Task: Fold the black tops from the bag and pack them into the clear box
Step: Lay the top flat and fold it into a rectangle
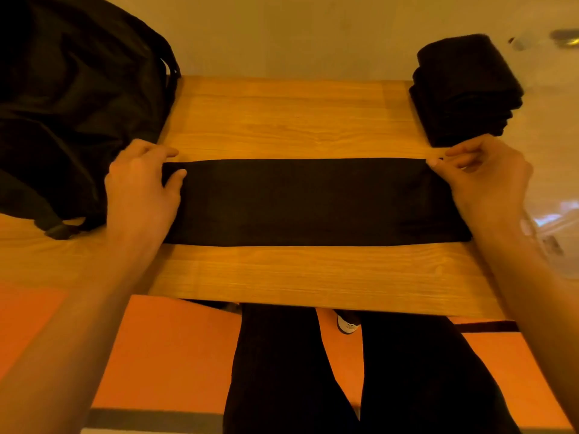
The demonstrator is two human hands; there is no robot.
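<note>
1. Writing: a pale label point(553, 244) sits on a clear plastic object point(560, 227) just right of the black top's near right corner. Its print is too blurred to read. A white shoe point(347, 324), seen below the near side of the black top under the table edge, bears a dark mark too small to make out.
2. The black top point(313, 202) lies flat on the wooden table point(282, 120), folded into one long band running left to right.
3. The left hand point(141, 189) grips the top's left end. The thumb lies on the cloth and the fingers curl over its far edge.
4. The right hand point(482, 177) pinches the top's far right corner between thumb and forefinger, with the other fingers curled.
5. A black bag point(78, 104) slumps to the far left of the top, touching the back of the left hand. One strap end hangs toward the top's near left side.
6. A stack of folded black tops point(466, 92) stands beyond the top's far right corner, just behind the right hand. Whether clear walls surround it cannot be told.
7. On the near side of the top, past the table edge, are legs in black trousers point(282, 371) and an orange floor point(172, 355).
8. Both forearms cross the table's near corners. The right one hides part of the clear plastic object.
</note>
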